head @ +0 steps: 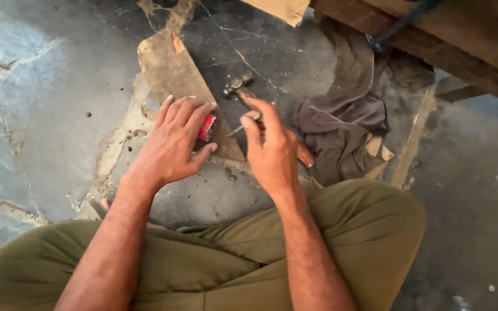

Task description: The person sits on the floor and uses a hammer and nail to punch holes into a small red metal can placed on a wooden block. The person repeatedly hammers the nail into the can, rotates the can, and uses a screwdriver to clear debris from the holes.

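**K:** Fingers (253,124) of the right hand (272,152) are pinched shut, thumb against forefinger, on a thin metal nail (243,126). Its point sticks out toward the left hand.

**R:** And the left?

**K:** Left hand (174,144) is palm down, fingers curled loosely over a small red object (207,128). Only its red end shows past the fingertips. Cannot tell what it is, or whether it's gripped or just covered.

**R:** Where's that relative to the hammer?

**K:** Hammer (238,86) lies on the floor, head just beyond both hands. The handle (305,156) runs back under the right hand and comes out near the wrist. Nail tip sits just short of the hammer head; red object just left of it.

**R:** Under the hands?

**K:** Worn brown wooden strip (174,69), flat on the cracked concrete floor (47,115), left of the hammer; the left hand rests over its near end.

**R:** Further out?

**K:** Crumpled dark brown cloth (347,115) right of the hammer. Wooden beams (462,40) beyond that, upper right. Olive trousers (214,265) nearest the camera, knees spread.
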